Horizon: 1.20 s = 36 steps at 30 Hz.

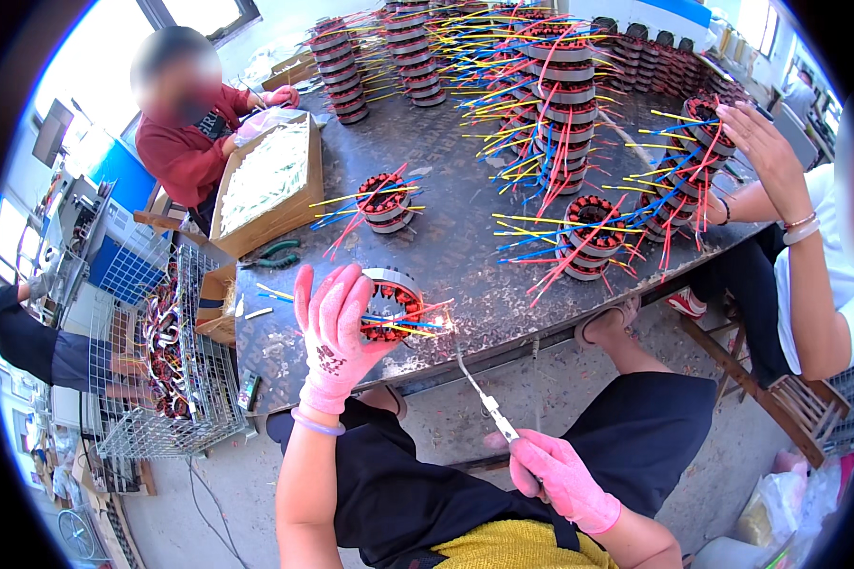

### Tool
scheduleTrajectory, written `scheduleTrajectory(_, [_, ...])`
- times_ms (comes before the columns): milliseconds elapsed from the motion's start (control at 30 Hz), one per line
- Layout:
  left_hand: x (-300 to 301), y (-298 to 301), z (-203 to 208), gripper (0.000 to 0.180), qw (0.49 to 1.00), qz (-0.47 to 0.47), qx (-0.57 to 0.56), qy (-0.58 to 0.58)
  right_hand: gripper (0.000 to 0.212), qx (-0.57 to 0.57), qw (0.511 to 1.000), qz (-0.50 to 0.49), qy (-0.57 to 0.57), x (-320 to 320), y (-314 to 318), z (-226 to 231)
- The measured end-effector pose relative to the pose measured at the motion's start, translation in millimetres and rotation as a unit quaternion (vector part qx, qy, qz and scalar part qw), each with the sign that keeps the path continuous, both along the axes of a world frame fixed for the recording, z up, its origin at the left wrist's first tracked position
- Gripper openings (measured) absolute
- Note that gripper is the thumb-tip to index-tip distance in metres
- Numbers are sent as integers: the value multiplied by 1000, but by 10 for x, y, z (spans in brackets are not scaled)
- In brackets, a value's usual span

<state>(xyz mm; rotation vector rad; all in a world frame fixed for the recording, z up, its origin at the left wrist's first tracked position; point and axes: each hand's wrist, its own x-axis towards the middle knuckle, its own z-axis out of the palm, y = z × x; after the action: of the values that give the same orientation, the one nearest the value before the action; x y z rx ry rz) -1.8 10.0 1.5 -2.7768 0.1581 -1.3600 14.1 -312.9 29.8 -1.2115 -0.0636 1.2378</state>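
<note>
The left hand (337,318) grasped the wound stator ring (409,302) over the near edge of the worktop (470,223). The right hand (562,479) had its fingers clenched around a slim tool (491,406), its tip beside the wire ends (436,323).

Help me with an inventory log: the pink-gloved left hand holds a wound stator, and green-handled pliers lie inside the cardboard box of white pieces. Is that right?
Not quite: the green-handled pliers lie on the table, outside the cardboard box, as the head view shows. The pink-gloved left hand does hold a wound stator.
</note>
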Motion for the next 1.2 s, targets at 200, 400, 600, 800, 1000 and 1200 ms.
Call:
scheduleTrajectory(200, [-11, 7, 9, 92, 1000, -1, 2, 5, 40, 8, 1000, 4, -5, 32, 16, 75])
scheduleTrajectory(400, [-5, 13, -14, 92, 1000, -4, 0, 5, 39, 3, 1000, -5, 4, 19, 18, 46])
scheduleTrajectory(600, [3, 11, 17, 89, 1000, 5, 30, 5, 38, -1, 1000, 1, -12, 22, 28, 12])
scheduleTrajectory(800, [-10, 26, 12, 90, 999, 8, 28, 13, 38, 2, 1000, 1, -14, 21, 30, 32])
scheduleTrajectory(1000, [3, 20, -12, 91, 1000, 8, 30, 3, 38, 4, 1000, -1, -8, 17, 19, 19])
scheduleTrajectory(1200, [9, 12, 3, 92, 1000, 2, -19, 11, 43, -13, 999, -4, -35, 20, 4, 35])
